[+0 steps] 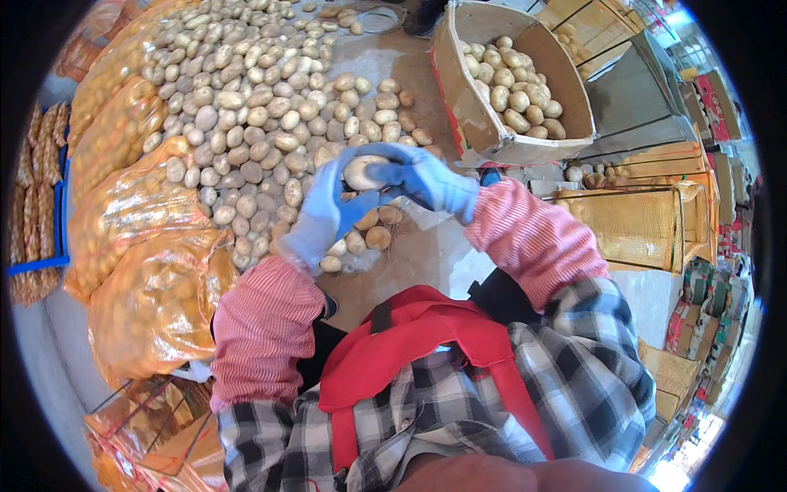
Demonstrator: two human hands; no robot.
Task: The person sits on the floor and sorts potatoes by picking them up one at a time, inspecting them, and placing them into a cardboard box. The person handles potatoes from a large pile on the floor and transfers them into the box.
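Both of my hands wear light blue gloves and are raised above the near edge of a large heap of potatoes (pixel 258 117) on the floor. Between them is one pale potato (pixel 363 173). My left hand (pixel 335 206) is at its left side, thumb and fingers curved around it. From the right, my right hand (pixel 421 178) grips the same potato, with fingertips on its face. Beyond my right hand stands an open cardboard box (pixel 535 147), partly filled with potatoes (pixel 516 86).
Orange mesh sacks of potatoes (pixel 154 301) line the left side, near a blue frame (pixel 61 209) with packed bags. On the right are yellow mesh sacks on frames (pixel 633 227), a grey sheet-covered stack (pixel 639 92) and stacked cartons (pixel 707 307). A coiled wire (pixel 381 21) lies at the top.
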